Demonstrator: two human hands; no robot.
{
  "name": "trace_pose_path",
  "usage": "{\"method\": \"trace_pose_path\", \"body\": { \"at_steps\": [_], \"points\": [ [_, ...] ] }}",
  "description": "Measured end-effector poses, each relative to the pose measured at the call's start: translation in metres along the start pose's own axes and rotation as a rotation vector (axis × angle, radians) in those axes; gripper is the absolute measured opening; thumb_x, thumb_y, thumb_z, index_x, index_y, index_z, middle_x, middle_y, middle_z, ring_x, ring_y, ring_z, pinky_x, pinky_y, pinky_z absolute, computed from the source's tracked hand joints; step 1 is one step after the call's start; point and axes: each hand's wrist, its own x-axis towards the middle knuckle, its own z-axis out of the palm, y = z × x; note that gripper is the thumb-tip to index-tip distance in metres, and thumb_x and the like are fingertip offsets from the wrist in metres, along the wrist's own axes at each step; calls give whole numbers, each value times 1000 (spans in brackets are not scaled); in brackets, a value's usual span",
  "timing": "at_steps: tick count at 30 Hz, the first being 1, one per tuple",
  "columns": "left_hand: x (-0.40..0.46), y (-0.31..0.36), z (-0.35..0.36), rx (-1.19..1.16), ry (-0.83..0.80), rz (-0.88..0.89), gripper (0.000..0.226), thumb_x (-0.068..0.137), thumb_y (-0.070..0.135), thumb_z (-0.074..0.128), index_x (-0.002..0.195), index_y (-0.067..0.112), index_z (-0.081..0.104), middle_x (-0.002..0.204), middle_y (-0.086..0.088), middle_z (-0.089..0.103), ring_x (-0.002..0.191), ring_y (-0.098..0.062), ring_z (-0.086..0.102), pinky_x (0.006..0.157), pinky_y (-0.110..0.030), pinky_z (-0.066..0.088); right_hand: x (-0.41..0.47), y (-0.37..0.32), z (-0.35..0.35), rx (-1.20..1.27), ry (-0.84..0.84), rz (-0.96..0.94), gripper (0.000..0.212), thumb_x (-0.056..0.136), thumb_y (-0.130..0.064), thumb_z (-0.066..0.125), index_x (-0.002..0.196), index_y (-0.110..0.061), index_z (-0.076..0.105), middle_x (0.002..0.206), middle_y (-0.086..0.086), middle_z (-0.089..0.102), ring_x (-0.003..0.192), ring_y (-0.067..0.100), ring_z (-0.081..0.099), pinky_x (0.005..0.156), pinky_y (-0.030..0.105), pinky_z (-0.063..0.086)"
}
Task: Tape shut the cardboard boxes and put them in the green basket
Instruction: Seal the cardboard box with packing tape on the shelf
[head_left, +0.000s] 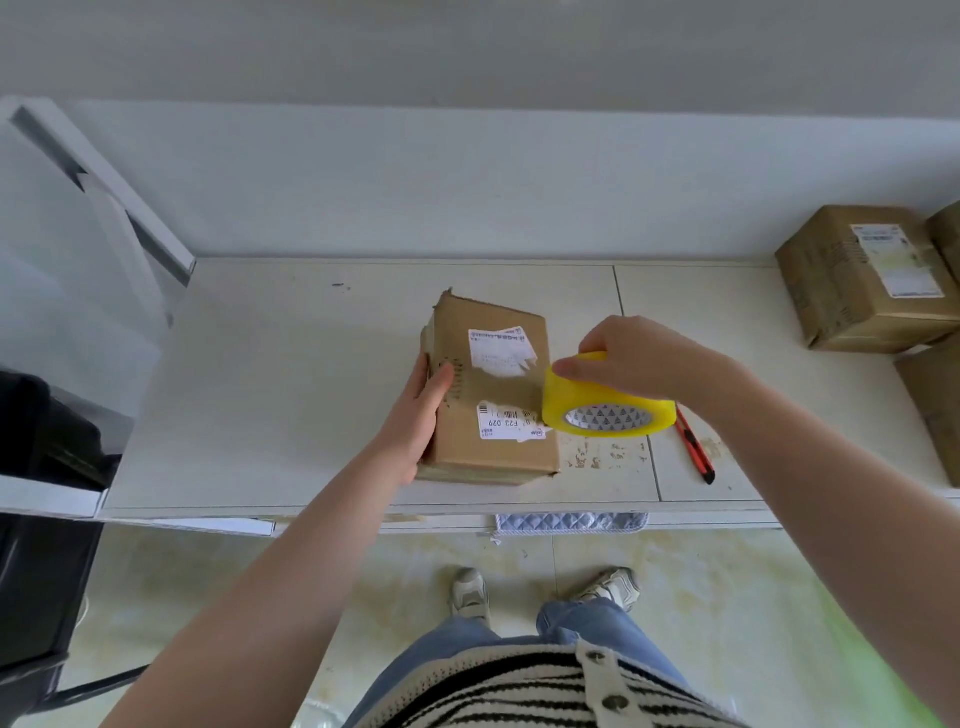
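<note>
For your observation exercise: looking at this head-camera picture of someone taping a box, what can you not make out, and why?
- Green basket: not in the head view at all.
- Box labels: print too small and blurred to read in full.
- Stacked boxes at right: cut off by the frame edge.
- Red utility knife: upper end hidden behind the yellow tape roll.
- Tape's loose end: hidden under the right hand.

Matt brown cardboard box (493, 395), torn paper labels; glossy yellow plastic tape roll (608, 410); smooth white table (291, 395).
</note>
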Motion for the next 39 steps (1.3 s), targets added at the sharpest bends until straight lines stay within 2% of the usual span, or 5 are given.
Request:
{"method": "trace_pose_path", "body": {
  "at_steps": [7, 24, 29, 33, 39],
  "points": [
    [15, -5, 0, 381, 197, 50, 52, 102, 50, 33, 131, 12, 55, 123, -3, 60, 109, -21, 55, 91, -36, 40, 14, -35, 6, -157, 101, 23, 51, 85, -73, 46, 81, -23, 57, 68, -11, 50, 61, 3, 44, 50, 24, 27],
    [20, -21, -7, 584, 328, 159, 40, 98, 54, 44, 70, 27, 53, 60, 6, 54, 60, -13, 53, 51, -27, 34, 32, 1, 43, -81, -72, 146, 67, 59, -87, 59, 89, -27, 55, 70, -13, 51, 67, 11, 52, 63, 29, 41],
    [17, -13, -4, 786, 351, 224, 42, 99, 49, 43, 122, 17, 56, 100, 1, 66, 102, -26, 64, 66, -26, 47, 37, 11, 64, 107, -196, 190, 68, 56, -87, 61, 80, -23, 63, 71, -7, 63, 67, 10, 61, 53, 26, 41],
    [14, -4, 24, 1076, 472, 234, 87, 96, 54, 46, 156, 13, -1, 158, -17, 23, 138, -37, 34, 105, -46, 38, 39, 14, 62, 122, -219, 192, 67, 52, -89, 59, 76, -27, 60, 73, -7, 64, 68, 11, 62, 57, 27, 44],
    [16, 1, 27, 1109, 371, 151, 120, 73, 78, 57, 154, 28, -15, 134, -15, 37, 111, -34, 53, 77, -39, 46, 32, 11, 60, 162, -187, 145, 57, 66, -77, 66, 65, -21, 57, 62, -5, 56, 61, 13, 56, 55, 28, 38]
  ]
}}
